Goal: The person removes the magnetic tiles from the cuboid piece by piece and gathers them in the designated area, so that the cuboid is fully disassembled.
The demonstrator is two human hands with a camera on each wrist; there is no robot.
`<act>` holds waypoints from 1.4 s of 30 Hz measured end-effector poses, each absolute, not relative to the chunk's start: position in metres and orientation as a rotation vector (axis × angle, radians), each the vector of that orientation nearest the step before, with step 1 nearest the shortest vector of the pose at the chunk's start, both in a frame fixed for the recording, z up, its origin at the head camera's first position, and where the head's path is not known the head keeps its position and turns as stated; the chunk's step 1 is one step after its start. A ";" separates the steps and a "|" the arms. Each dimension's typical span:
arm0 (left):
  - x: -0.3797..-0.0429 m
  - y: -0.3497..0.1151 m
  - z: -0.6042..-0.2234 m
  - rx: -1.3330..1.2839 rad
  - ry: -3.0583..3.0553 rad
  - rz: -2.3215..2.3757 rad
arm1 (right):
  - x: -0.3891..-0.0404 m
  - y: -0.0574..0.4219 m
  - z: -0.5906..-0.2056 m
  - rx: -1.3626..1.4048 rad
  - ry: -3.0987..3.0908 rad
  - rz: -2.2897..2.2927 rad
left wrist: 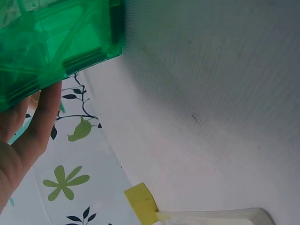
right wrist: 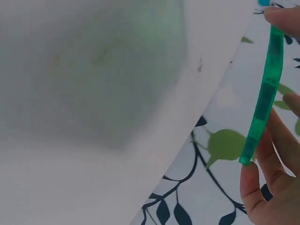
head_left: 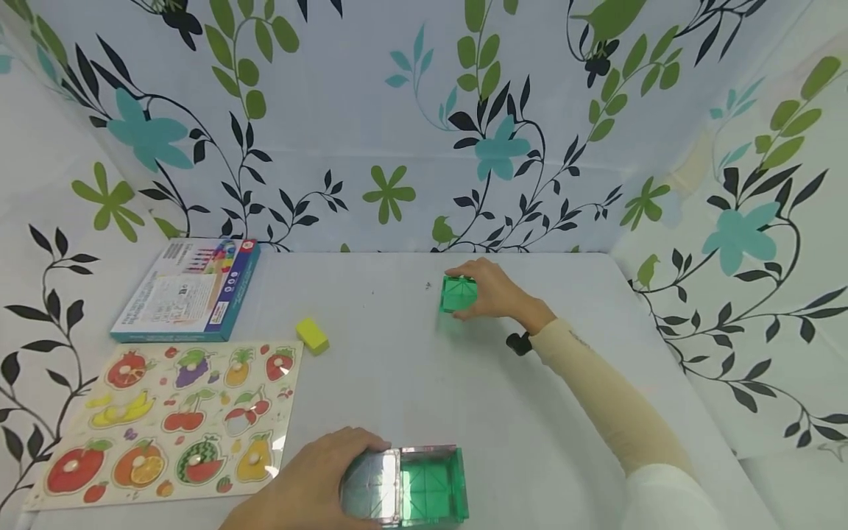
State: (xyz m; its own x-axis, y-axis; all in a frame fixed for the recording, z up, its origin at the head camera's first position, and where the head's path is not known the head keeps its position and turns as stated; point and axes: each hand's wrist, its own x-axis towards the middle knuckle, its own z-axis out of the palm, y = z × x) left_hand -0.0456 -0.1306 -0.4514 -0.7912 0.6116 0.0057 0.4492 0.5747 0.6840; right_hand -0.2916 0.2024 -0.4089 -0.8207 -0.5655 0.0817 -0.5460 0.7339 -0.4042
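Observation:
My left hand (head_left: 301, 486) grips the left side of a box-like build of translucent magnetic tiles (head_left: 433, 486), low in the head view. Its left part looks clear and its right part green. Seen from the left wrist, the green tiles (left wrist: 56, 42) fill the upper left corner, with fingers (left wrist: 42, 117) around them. Out near the back of the table, my right hand (head_left: 497, 291) pinches a single green square magnetic tile (head_left: 459, 294) by its edges. That green tile (right wrist: 265, 101) appears edge-on in the right wrist view, between thumb and fingers.
A yellow block (head_left: 312, 336) lies left of centre. Beside it is a fruit puzzle board (head_left: 228, 434) with knobbed pieces, and behind that a flat boxed set (head_left: 175, 291). Patterned cloth (head_left: 424, 169) encloses the back and sides of the white table (head_left: 377, 383).

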 end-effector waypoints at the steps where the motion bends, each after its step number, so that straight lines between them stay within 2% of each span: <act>1: -0.045 -0.131 -0.451 0.883 2.580 1.017 | -0.300 0.202 -0.413 -0.899 2.874 -0.628; 9: -0.045 -0.129 -0.451 0.914 2.599 1.046 | -0.352 0.190 -0.433 -0.777 2.816 -0.438; 17: -0.044 -0.129 -0.452 0.937 2.589 1.116 | -0.373 0.173 -0.438 -0.691 2.774 -0.307; 24: -0.043 -0.131 -0.448 0.882 2.573 1.066 | -0.379 0.167 -0.442 -0.630 2.746 -0.191; 34: -0.043 -0.132 -0.449 0.905 2.582 1.078 | -0.380 0.166 -0.446 -0.683 2.751 -0.086; 42: -0.044 -0.133 -0.451 0.946 2.620 1.036 | -0.356 0.173 -0.449 -0.834 2.836 -0.254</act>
State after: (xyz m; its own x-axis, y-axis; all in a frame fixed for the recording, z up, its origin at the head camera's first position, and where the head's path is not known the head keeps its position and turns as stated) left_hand -0.0441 -0.1328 -0.4514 -0.7843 0.6163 0.0717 0.4986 0.5573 0.6640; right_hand -0.3557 0.1735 -0.4490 -0.8281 -0.5480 -0.1183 -0.5182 0.8287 -0.2114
